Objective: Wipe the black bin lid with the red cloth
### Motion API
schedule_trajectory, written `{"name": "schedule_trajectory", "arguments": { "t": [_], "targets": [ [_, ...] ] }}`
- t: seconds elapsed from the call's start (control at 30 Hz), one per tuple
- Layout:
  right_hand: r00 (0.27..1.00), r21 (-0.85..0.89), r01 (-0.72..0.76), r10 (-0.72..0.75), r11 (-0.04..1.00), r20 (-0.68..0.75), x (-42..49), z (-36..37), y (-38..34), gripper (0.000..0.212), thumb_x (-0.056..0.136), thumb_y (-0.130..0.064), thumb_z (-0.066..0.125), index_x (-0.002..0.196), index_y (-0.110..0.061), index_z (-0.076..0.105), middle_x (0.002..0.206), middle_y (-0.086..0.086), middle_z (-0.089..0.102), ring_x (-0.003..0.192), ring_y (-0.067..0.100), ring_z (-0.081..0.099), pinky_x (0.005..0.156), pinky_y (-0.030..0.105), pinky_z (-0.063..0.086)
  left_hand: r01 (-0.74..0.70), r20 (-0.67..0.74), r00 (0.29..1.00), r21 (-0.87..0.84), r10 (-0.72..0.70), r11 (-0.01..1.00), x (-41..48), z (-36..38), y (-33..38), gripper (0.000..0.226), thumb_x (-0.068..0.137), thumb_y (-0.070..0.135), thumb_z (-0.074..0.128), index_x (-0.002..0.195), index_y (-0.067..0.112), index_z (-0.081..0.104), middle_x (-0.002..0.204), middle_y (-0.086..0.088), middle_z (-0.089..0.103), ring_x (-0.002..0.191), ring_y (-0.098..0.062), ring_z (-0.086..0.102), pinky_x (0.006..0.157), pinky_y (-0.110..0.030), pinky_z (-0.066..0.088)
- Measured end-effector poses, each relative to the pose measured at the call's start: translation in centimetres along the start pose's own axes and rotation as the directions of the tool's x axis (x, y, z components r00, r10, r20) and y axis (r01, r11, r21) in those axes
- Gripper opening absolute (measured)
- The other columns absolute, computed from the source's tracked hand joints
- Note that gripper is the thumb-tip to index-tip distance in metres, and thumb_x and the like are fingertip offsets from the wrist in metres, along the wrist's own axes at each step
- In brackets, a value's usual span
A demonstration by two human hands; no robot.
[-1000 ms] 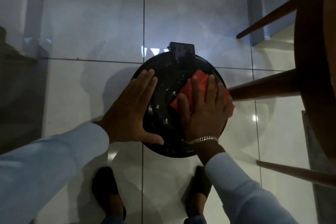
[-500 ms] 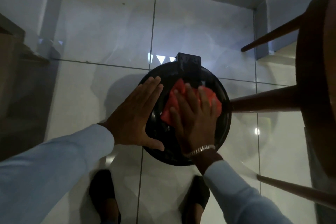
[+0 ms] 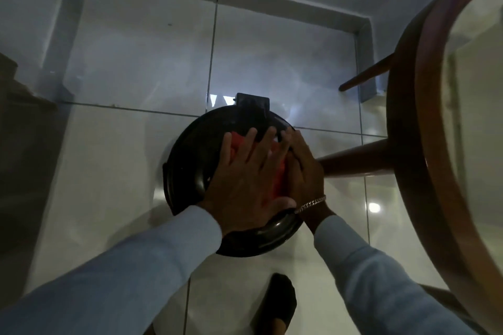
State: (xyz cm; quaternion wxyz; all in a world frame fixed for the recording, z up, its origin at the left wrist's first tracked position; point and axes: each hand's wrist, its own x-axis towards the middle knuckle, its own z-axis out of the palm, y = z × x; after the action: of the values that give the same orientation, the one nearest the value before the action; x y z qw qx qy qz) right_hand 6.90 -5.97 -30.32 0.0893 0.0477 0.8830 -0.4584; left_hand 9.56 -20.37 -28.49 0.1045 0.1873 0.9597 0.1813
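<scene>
Both hands are down flat on the black bin lid, which sits on the tiled floor just beside the wooden stool. The left hand, fingers spread and gripping nothing, lies over the red cloth. The right hand presses alongside, its fingers extended against the cloth's right edge.

one bin lid, one red cloth, two hands
</scene>
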Motion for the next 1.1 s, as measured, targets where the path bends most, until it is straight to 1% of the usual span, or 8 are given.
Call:
{"name": "schedule_trajectory", "arguments": {
  "t": [0.2, 0.4, 0.5, 0.63, 0.87, 0.93, 1.03, 1.1],
  "targets": [
    [0.996, -0.103, 0.071, -0.076, 0.992, -0.045, 0.8, 0.6, 1.8, 0.045, 0.096, -0.026, 0.035, 0.139, -0.016, 0.044, 0.15, 0.009, 0.045, 0.144, 0.023, 0.035, 0.119, 0.054, 0.025, 0.023, 0.003, 1.0, 0.106, -0.023, 0.994, -0.7, 1.7, -1.1, 0.073, 0.092, 0.066, 0.022, 0.15, 0.023, 0.027, 0.16, -0.01, 0.029, 0.148, -0.035, 0.024, 0.118, -0.061, 0.014],
    [0.989, -0.266, 0.145, -0.145, 0.953, 0.019, 0.8, 0.7, 2.3, 0.046, 0.098, -0.029, 0.032, 0.143, -0.029, 0.021, 0.157, 0.001, 0.028, 0.15, 0.021, 0.017, 0.123, 0.048, 0.015, 0.131, -0.087, 0.988, 0.084, -0.124, 0.988, -3.0, 2.3, -2.6, 0.068, 0.094, 0.059, 0.031, 0.15, 0.02, 0.029, 0.159, -0.01, 0.03, 0.149, -0.031, 0.021, 0.119, -0.058, 0.012],
    [0.963, -0.345, 0.268, -0.245, 0.899, 0.109, 1.2, 0.6, 2.2, 0.049, 0.098, -0.027, 0.035, 0.146, -0.018, 0.028, 0.156, 0.002, 0.022, 0.149, 0.025, 0.015, 0.122, 0.049, 0.017, 0.21, -0.172, 0.965, 0.054, -0.198, 0.976, -3.7, 2.8, -2.7, 0.064, 0.095, 0.052, 0.034, 0.149, 0.018, 0.033, 0.158, -0.012, 0.031, 0.149, -0.033, 0.02, 0.118, -0.059, 0.015],
    [0.915, -0.342, 0.401, -0.358, 0.85, 0.185, 1.5, 0.6, 2.4, 0.051, 0.096, -0.025, 0.039, 0.145, -0.012, 0.033, 0.156, 0.006, 0.027, 0.147, 0.027, 0.025, 0.117, 0.056, 0.029, 0.186, -0.279, 0.944, 0.006, -0.177, 0.983, -3.6, 2.8, -3.1, 0.057, 0.098, 0.043, 0.033, 0.147, 0.014, 0.037, 0.156, -0.012, 0.035, 0.148, -0.033, 0.024, 0.117, -0.059, 0.02],
    [0.922, -0.307, 0.384, -0.343, 0.871, 0.179, 1.6, 0.8, 2.7, 0.051, 0.098, -0.027, 0.035, 0.148, -0.02, 0.026, 0.158, -0.001, 0.022, 0.149, 0.023, 0.021, 0.118, 0.056, 0.027, 0.464, -0.425, 0.725, -0.281, -0.542, 0.84, -3.7, 2.7, -3.9, 0.057, 0.096, 0.037, 0.037, 0.146, 0.01, 0.038, 0.155, -0.017, 0.036, 0.146, -0.036, 0.026, 0.115, -0.059, 0.027],
    [0.931, -0.318, 0.362, -0.319, 0.877, 0.178, 1.5, 0.9, 2.8, 0.052, 0.098, -0.024, 0.038, 0.148, -0.02, 0.025, 0.159, 0.003, 0.025, 0.149, 0.023, 0.022, 0.117, 0.056, 0.027, 0.417, -0.447, 0.77, -0.186, -0.454, 0.89, -3.8, 3.1, -3.5, 0.057, 0.094, 0.039, 0.041, 0.145, 0.013, 0.041, 0.154, -0.016, 0.038, 0.146, -0.038, 0.027, 0.114, -0.06, 0.027],
    [0.933, -0.309, 0.356, -0.32, 0.882, 0.162, 1.4, 1.0, 2.5, 0.053, 0.097, -0.018, 0.039, 0.147, -0.021, 0.025, 0.157, 0.008, 0.03, 0.148, 0.024, 0.024, 0.116, 0.057, 0.028, 0.106, -0.428, 0.899, 0.015, -0.09, 0.994, -6.1, 4.4, -3.4, 0.053, 0.09, 0.04, 0.044, 0.137, 0.018, 0.052, 0.149, -0.014, 0.045, 0.144, -0.041, 0.03, 0.112, -0.064, 0.025],
    [0.932, -0.318, 0.361, -0.326, 0.877, 0.16, 1.3, 1.0, 2.3, 0.052, 0.096, -0.017, 0.039, 0.146, -0.022, 0.024, 0.157, 0.009, 0.031, 0.148, 0.025, 0.025, 0.117, 0.057, 0.028, -0.106, -0.315, 0.939, 0.12, 0.139, 0.987, -7.5, 4.6, -4.4, 0.056, 0.088, 0.049, 0.044, 0.137, 0.023, 0.053, 0.15, -0.009, 0.045, 0.145, -0.039, 0.029, 0.115, -0.064, 0.02]
  ]
}}
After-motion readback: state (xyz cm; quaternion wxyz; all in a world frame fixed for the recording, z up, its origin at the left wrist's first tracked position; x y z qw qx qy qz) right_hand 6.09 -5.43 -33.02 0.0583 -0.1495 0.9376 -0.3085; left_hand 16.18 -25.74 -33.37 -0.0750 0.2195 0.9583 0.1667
